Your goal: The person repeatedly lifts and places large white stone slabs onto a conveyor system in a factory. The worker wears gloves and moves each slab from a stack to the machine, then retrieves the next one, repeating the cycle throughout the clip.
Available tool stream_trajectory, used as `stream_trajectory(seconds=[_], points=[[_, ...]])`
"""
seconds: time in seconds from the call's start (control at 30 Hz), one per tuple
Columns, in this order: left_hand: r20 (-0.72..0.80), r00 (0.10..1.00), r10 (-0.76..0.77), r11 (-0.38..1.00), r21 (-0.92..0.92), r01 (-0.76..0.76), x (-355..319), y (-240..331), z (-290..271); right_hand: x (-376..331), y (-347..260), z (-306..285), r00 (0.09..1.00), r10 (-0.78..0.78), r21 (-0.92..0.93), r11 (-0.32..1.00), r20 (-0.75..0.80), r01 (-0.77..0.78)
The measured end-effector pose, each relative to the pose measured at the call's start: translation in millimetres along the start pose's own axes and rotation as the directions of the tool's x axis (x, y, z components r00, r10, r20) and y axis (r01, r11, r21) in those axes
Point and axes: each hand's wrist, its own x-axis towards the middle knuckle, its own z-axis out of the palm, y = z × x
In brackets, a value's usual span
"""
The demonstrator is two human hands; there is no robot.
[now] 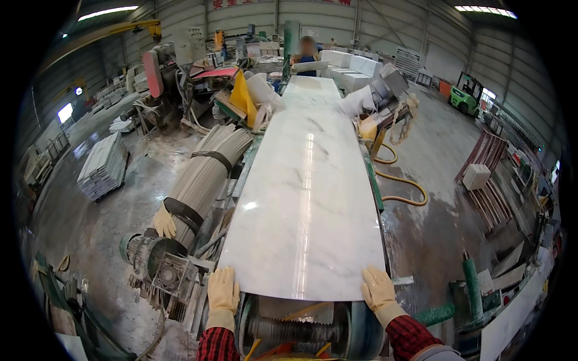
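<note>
A long, polished white marble slab (283, 240) with grey veins stretches away from me along a machine bed. My left hand (223, 292), in a cream rubber glove, grips its near left corner. At the near right corner my right hand (379, 290), gloved the same way, has hold of the slab's edge. Both show their backs, fingers pointing forward; the undersides of the hands are hidden. Below the slab's near end lies a ribbed roller (295, 330). The far end of the slab passes between two white-covered parts of the machine, a person (307, 57) standing beyond it.
To the left are a strapped bundle of long strips (198, 180), a loose glove (164, 221) and a motor (144, 249). A yellow hose (415, 195) loops on the right. Green pipework (472, 289) stands near my right arm. A green forklift (466, 96) is farther off.
</note>
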Motion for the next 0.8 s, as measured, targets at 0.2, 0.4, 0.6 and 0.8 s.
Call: stream_trajectory(seconds=[0.2, 0.4, 0.6, 0.8], points=[[-0.003, 1.000, 0.010, 1.000, 0.028, -0.010, -2.1, -1.2, -0.1, 4.5, -4.6, -6.3, 0.996, 0.068, 0.087, 0.994, 0.061, -0.073], [0.006, 1.000, 0.005, 1.000, 0.023, -0.005, -7.4, -2.8, 2.2, 1.9, -6.8, -7.4, 0.999, 0.026, 0.058, 0.998, -0.023, -0.024], [0.026, 0.999, -0.022, 1.000, 0.022, 0.022, -8.3, -3.8, 2.4, 1.1, -7.0, -5.2, 0.997, -0.041, -0.060, 0.998, -0.067, 0.037], [0.021, 1.000, -0.004, 1.000, 0.031, 0.004, -12.2, -4.1, 1.4, -0.6, -7.1, -7.6, 0.999, -0.006, 0.046, 0.999, -0.043, 0.008]])
